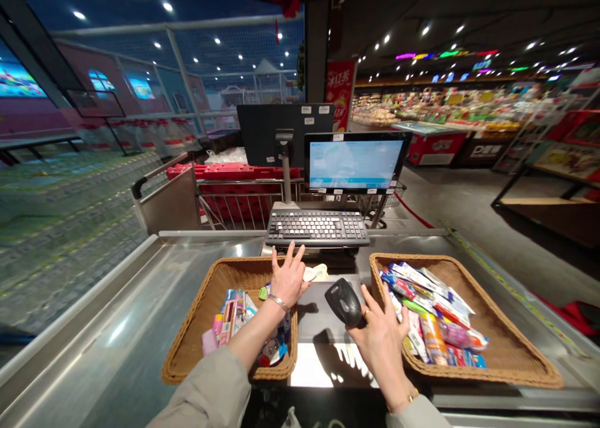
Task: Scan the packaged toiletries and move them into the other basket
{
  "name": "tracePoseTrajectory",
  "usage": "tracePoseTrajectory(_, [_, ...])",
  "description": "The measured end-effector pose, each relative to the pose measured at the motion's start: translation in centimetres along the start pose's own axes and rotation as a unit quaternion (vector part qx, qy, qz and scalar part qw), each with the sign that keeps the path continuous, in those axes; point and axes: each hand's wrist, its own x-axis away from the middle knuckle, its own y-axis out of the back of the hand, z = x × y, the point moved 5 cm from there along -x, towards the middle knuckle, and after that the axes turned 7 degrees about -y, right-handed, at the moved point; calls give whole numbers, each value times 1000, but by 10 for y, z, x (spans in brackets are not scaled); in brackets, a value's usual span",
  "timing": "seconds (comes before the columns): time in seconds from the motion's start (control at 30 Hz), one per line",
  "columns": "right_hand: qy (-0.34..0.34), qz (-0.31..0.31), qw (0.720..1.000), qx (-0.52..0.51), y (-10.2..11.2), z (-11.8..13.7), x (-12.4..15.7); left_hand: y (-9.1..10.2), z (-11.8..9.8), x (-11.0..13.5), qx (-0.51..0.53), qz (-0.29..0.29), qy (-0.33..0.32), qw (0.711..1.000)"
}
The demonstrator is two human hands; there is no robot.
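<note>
My left hand (287, 282) is over the inner edge of the left wicker basket (185, 340), its fingers spread towards the keyboard. Just beyond its thumb is a small white and pale yellow item (316, 272); whether they touch is unclear. In my right hand (382, 337) a black barcode scanner (344, 301) sits between thumb and index finger, its head tilted up and left. The other fingers are stretched over the near side of the right wicker basket (510, 347). Toothpaste-like boxes and packets (435, 309) fill that basket; small colourful packs (234, 315) lie in the left one.
A black keyboard (319, 226) stands at the counter's far edge, below a lit monitor (354, 165) and a dark screen's back (260, 131). The metal counter (126, 315) runs to both sides. Shopping carts (234, 203) stand behind it.
</note>
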Motion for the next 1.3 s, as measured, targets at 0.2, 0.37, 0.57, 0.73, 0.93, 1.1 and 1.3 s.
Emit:
tracePoseTrajectory(0.2, [2,-5,1000,-2,3,-4,1,-2,-5,-7,9,-7,-10,1000])
tracePoseTrajectory(0.37, [-6,-23,1000,4,7,-9,1,-4,-10,-13,17,-14,-21,1000])
tracePoseTrajectory(0.57, [0,-32,999,8,7,-16,2,-7,-15,-20,32,-23,-29,999])
tracePoseTrajectory(0.73, [-15,-40,999,8,6,-21,3,-9,-19,-23,40,-20,-34,998])
tracePoseTrajectory(0.93, [-40,-49,998,31,13,-29,5,-9,-28,-30,45,-17,-48,998])
tracePoseTrajectory(1.1, [-49,-57,996,54,18,-40,8,-9,-38,-38,53,-11,-57,997])
tracePoseTrajectory(1.3, [-88,-73,991,67,26,-53,12,-9,-53,-50,63,-15,-72,995])
